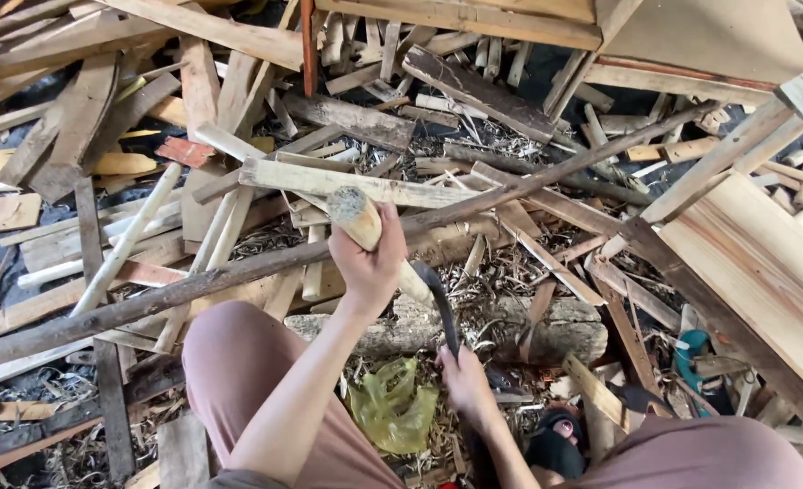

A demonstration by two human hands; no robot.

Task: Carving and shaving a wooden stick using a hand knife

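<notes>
wood stick [365, 228] | pale, round, tilted on log (lower end hidden) | curved dark blade [436, 294] touching it

Packaging, one item: crumpled plastic bag [392, 406], translucent yellow-green, lying on the ground among wood shavings, low in the head view, between the person's two knees and just below a rough log [546, 335]. Shapeless, creased, partly open. Labels, signs, screens: none visible.

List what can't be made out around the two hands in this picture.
- Head view: lower end of the round stick, hidden behind the left hand.
- Handle of the curved blade, covered by the right hand.
- Contents of the yellow bag, too crumpled to tell.
</notes>
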